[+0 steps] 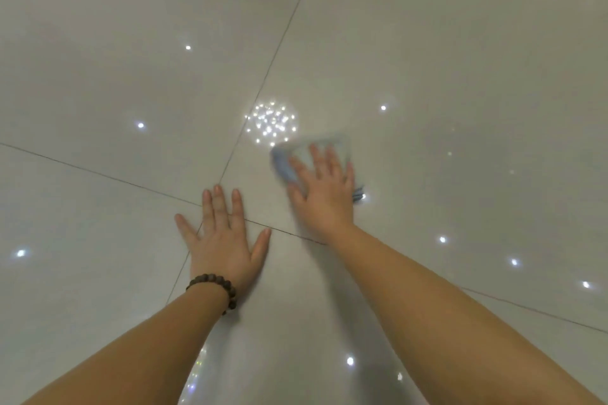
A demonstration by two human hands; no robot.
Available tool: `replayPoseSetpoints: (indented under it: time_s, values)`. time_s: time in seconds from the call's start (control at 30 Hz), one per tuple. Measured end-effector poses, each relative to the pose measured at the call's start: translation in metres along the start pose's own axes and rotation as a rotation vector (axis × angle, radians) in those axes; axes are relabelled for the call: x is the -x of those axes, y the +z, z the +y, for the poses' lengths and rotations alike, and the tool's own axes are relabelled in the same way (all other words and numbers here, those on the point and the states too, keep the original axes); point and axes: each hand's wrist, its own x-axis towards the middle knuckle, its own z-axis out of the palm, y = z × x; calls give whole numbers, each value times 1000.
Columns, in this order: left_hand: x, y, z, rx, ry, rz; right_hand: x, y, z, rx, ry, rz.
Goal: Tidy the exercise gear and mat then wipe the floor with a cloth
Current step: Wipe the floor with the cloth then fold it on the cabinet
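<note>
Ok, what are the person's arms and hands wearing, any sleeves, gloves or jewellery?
Both forearms are bare, with no sleeves in view, and neither the left hand nor the right hand wears a glove. The only item worn is a bracelet of dark brown round beads on the left wrist. No rings or watch show.

Right hand [324, 189] presses a blue cloth [297, 158] on the floor [460, 76]; left hand [223, 237] lies flat.
</note>
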Motion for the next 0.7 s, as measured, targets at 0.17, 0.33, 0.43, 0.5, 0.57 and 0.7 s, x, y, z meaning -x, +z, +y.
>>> replayPoseSetpoints:
  time_s: [0.17,0.33,0.43,0.5,0.57,0.7]
  values:
    - [2,0,-1,42,11,9,-19,-37,109,84,182,60]
    - [0,3,-2,48,23,30,-85,-51,90,-95,926,136]
    - [-1,5,-3,66,34,19,-97,-8,1,-38,403,46]
    - [-2,6,-4,65,44,19,-86,12,-42,-7,-72,-84]
    - [-2,5,-4,61,48,23,-90,9,-33,-4,-470,-209]
    - [-1,6,-4,55,44,27,-130,-17,59,38,-43,35]
